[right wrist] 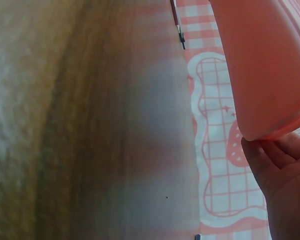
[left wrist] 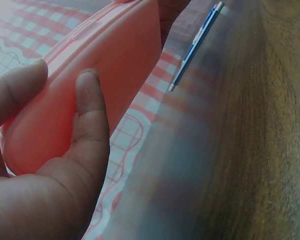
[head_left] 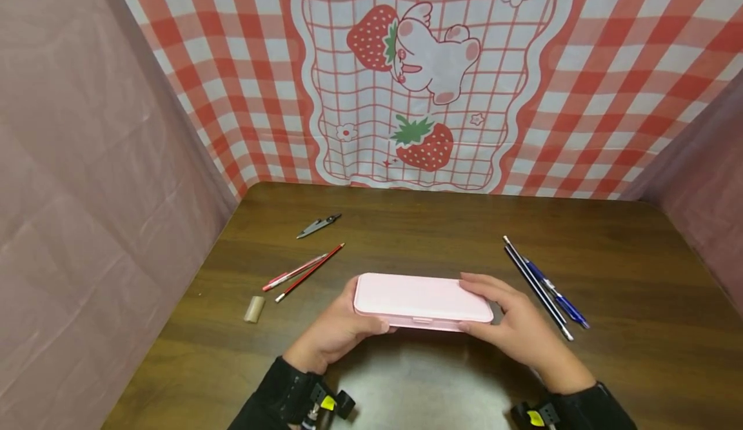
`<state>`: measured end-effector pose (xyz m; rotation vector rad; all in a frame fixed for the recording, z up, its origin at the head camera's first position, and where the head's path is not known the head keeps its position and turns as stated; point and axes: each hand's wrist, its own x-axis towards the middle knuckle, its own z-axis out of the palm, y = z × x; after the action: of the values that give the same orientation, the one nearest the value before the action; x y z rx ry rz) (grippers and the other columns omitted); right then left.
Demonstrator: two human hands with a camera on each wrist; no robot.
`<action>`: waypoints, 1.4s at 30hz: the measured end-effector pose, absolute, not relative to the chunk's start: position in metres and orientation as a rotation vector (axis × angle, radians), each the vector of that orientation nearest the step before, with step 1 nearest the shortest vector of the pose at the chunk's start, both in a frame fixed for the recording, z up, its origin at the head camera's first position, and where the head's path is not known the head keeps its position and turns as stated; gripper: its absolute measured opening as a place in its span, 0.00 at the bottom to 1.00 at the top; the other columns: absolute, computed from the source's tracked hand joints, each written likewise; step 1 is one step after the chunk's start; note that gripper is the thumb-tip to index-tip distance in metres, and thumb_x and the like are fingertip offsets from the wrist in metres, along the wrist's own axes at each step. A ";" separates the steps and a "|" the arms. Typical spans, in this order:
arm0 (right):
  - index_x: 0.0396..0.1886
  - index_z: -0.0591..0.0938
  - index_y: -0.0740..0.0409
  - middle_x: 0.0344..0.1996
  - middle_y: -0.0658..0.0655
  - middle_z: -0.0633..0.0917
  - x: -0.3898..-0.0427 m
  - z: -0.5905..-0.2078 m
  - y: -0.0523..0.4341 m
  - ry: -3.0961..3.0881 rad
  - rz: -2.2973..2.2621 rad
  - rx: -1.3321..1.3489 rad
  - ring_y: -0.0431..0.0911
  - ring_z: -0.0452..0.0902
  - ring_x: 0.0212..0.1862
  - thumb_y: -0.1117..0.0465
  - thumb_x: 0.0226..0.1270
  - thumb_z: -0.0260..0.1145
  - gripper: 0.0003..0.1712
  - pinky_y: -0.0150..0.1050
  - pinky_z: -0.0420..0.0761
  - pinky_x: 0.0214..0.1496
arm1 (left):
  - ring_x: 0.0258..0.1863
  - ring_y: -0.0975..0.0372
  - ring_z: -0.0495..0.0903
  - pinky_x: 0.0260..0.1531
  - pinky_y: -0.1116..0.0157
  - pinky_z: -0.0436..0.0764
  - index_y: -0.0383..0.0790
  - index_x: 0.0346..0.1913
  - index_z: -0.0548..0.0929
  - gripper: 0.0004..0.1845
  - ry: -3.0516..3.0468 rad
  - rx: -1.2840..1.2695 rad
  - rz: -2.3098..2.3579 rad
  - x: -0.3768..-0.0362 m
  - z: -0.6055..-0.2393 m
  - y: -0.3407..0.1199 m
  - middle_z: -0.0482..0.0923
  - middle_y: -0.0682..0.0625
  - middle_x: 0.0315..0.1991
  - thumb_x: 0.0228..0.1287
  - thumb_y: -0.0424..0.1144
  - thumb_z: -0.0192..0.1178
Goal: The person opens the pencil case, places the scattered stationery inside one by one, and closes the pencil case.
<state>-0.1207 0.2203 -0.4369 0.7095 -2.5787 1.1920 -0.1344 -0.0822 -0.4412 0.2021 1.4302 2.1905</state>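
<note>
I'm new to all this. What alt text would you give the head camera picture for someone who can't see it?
Two hands, left hand and right hand, grip the ends of a closed pink pencil case on a dark wooden table. Red pens, an eraser and small snips lie to the left, dark and blue pens to the right; a strawberry-print checked cloth hangs behind.

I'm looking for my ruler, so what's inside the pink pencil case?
Cannot be seen: the pink pencil case is closed, its lid down, with the left hand and right hand gripping its ends.
</note>
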 end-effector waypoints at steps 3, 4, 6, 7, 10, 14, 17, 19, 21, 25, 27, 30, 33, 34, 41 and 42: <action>0.56 0.79 0.51 0.58 0.52 0.76 -0.121 -0.439 0.219 -2.583 1.189 0.707 0.47 0.69 0.59 0.50 0.47 0.76 0.34 0.20 0.59 0.58 | 0.43 0.50 0.78 0.43 0.54 0.78 0.41 0.66 0.48 0.49 1.440 0.196 2.189 -0.134 -0.442 -0.083 0.66 0.34 0.55 0.43 0.16 0.64; 0.57 0.79 0.51 0.58 0.52 0.76 -0.121 -0.439 0.219 -2.585 1.187 0.702 0.47 0.69 0.59 0.50 0.47 0.76 0.34 0.20 0.59 0.58 | 0.43 0.50 0.78 0.43 0.54 0.78 0.41 0.66 0.48 0.49 1.441 0.198 2.188 -0.133 -0.442 -0.083 0.66 0.34 0.55 0.43 0.17 0.64; 0.57 0.79 0.53 0.58 0.52 0.76 -0.120 -0.440 0.219 -2.580 1.201 0.691 0.47 0.69 0.59 0.51 0.48 0.76 0.34 0.20 0.59 0.58 | 0.44 0.50 0.78 0.43 0.54 0.78 0.42 0.67 0.48 0.50 1.446 0.197 2.184 -0.133 -0.442 -0.083 0.67 0.34 0.55 0.43 0.17 0.64; 0.57 0.79 0.53 0.58 0.52 0.76 -0.120 -0.440 0.219 -2.579 1.203 0.684 0.47 0.69 0.60 0.52 0.48 0.76 0.34 0.20 0.59 0.58 | 0.44 0.50 0.78 0.43 0.54 0.78 0.42 0.67 0.47 0.50 1.446 0.201 2.183 -0.133 -0.442 -0.083 0.67 0.34 0.55 0.43 0.16 0.64; 0.57 0.78 0.55 0.58 0.51 0.76 -0.120 -0.442 0.219 -2.570 1.211 0.672 0.47 0.68 0.60 0.54 0.48 0.76 0.34 0.21 0.58 0.58 | 0.45 0.50 0.78 0.43 0.53 0.78 0.42 0.67 0.46 0.51 1.444 0.206 2.178 -0.133 -0.443 -0.083 0.67 0.34 0.55 0.44 0.16 0.64; 0.57 0.78 0.53 0.58 0.52 0.76 -0.120 -0.443 0.219 -2.569 1.234 0.664 0.47 0.68 0.60 0.54 0.48 0.76 0.34 0.21 0.58 0.59 | 0.46 0.50 0.78 0.44 0.54 0.77 0.41 0.68 0.46 0.51 1.507 0.232 2.158 -0.134 -0.445 -0.083 0.67 0.35 0.55 0.44 0.17 0.65; 0.57 0.79 0.53 0.57 0.53 0.76 -0.120 -0.444 0.220 -2.571 1.267 0.661 0.47 0.69 0.60 0.54 0.48 0.76 0.33 0.21 0.59 0.58 | 0.47 0.52 0.76 0.46 0.58 0.76 0.40 0.67 0.48 0.52 1.673 0.278 2.094 -0.135 -0.445 -0.084 0.67 0.37 0.55 0.41 0.21 0.69; 0.56 0.79 0.53 0.56 0.54 0.77 -0.121 -0.445 0.220 -2.577 1.291 0.659 0.46 0.69 0.59 0.54 0.48 0.76 0.32 0.21 0.60 0.57 | 0.47 0.53 0.75 0.48 0.60 0.74 0.39 0.67 0.49 0.53 1.806 0.310 2.025 -0.135 -0.444 -0.086 0.67 0.38 0.55 0.39 0.24 0.71; 0.55 0.79 0.53 0.56 0.54 0.77 -0.121 -0.445 0.220 -2.586 1.310 0.660 0.46 0.70 0.58 0.53 0.48 0.76 0.32 0.21 0.62 0.56 | 0.48 0.54 0.73 0.49 0.61 0.72 0.40 0.67 0.50 0.54 1.911 0.324 1.955 -0.136 -0.443 -0.088 0.67 0.40 0.56 0.38 0.27 0.73; 0.54 0.79 0.53 0.55 0.54 0.78 -0.122 -0.446 0.219 -2.607 1.329 0.667 0.45 0.70 0.57 0.52 0.49 0.76 0.31 0.22 0.64 0.55 | 0.49 0.55 0.72 0.51 0.59 0.69 0.41 0.67 0.53 0.54 2.084 0.320 1.807 -0.136 -0.441 -0.092 0.68 0.42 0.56 0.37 0.31 0.75; 0.54 0.80 0.53 0.54 0.53 0.78 -0.123 -0.447 0.218 -2.619 1.337 0.661 0.45 0.71 0.57 0.52 0.49 0.75 0.30 0.22 0.65 0.55 | 0.49 0.56 0.72 0.52 0.57 0.69 0.41 0.67 0.54 0.53 2.165 0.309 1.727 -0.136 -0.439 -0.094 0.68 0.43 0.56 0.36 0.32 0.75; 0.53 0.80 0.53 0.53 0.52 0.79 -0.124 -0.449 0.218 -2.630 1.350 0.654 0.46 0.72 0.56 0.52 0.50 0.75 0.29 0.23 0.66 0.54 | 0.50 0.56 0.72 0.53 0.55 0.68 0.39 0.67 0.56 0.52 2.276 0.321 1.592 -0.136 -0.438 -0.097 0.70 0.44 0.56 0.35 0.32 0.75; 0.52 0.80 0.56 0.52 0.53 0.80 -0.121 -0.442 0.215 -2.662 1.368 0.622 0.48 0.73 0.54 0.54 0.52 0.74 0.27 0.25 0.68 0.52 | 0.52 0.57 0.71 0.55 0.54 0.66 0.37 0.67 0.57 0.52 2.357 0.354 1.471 -0.136 -0.438 -0.098 0.70 0.44 0.56 0.35 0.32 0.74; 0.52 0.81 0.56 0.52 0.53 0.80 -0.121 -0.442 0.215 -2.674 1.374 0.616 0.48 0.74 0.54 0.54 0.52 0.74 0.26 0.26 0.69 0.52 | 0.52 0.57 0.71 0.55 0.53 0.66 0.36 0.67 0.58 0.52 2.384 0.364 1.433 -0.136 -0.439 -0.099 0.70 0.45 0.57 0.34 0.32 0.74; 0.52 0.81 0.53 0.51 0.50 0.80 -0.128 -0.452 0.220 -2.749 1.401 0.563 0.46 0.74 0.53 0.50 0.55 0.71 0.25 0.31 0.72 0.52 | 0.50 0.56 0.71 0.53 0.53 0.67 0.34 0.63 0.64 0.50 2.567 0.385 1.223 -0.136 -0.446 -0.098 0.71 0.44 0.53 0.30 0.38 0.77; 0.52 0.80 0.54 0.51 0.50 0.80 -0.129 -0.452 0.220 -2.752 1.408 0.558 0.46 0.74 0.53 0.50 0.55 0.71 0.25 0.31 0.72 0.52 | 0.49 0.55 0.71 0.52 0.53 0.68 0.34 0.62 0.65 0.50 2.584 0.383 1.204 -0.136 -0.445 -0.097 0.71 0.44 0.52 0.29 0.38 0.78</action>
<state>-0.1285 0.2195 -0.4520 0.5576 -2.7524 1.4077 -0.1355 -0.0972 -0.4453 0.3835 2.5843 1.2041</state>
